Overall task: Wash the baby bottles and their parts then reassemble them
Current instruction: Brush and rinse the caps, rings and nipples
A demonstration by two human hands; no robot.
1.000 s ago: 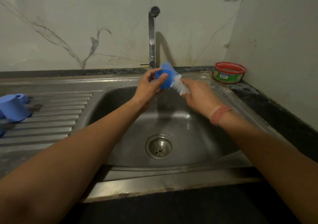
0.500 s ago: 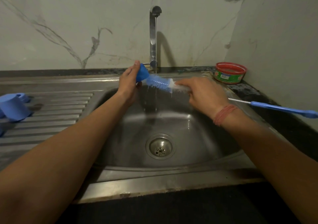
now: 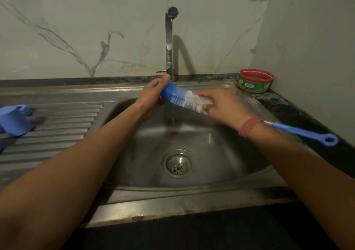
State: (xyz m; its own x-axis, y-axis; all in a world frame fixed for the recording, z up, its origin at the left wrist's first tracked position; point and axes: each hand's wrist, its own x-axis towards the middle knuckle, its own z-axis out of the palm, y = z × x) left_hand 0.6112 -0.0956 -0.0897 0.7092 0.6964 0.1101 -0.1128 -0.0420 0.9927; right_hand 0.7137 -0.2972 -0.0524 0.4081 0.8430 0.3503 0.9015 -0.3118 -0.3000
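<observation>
Both hands work over the steel sink (image 3: 240,174): left hand (image 3: 151,98) grips a small blue plastic bottle part (image 3: 168,92), right hand (image 3: 222,105) clutches the blue-and-white bristled bottle brush (image 3: 189,100) (handle trailing right) under running water.

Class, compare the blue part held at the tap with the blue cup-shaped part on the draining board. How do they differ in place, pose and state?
The held blue part is above the sink basin, gripped by the left hand; the blue part on the draining board lies untouched.
The held part has the bottle brush pushed into it; the draining-board part has none.
The held part looks smaller than the draining-board part.
Both are blue plastic.
</observation>
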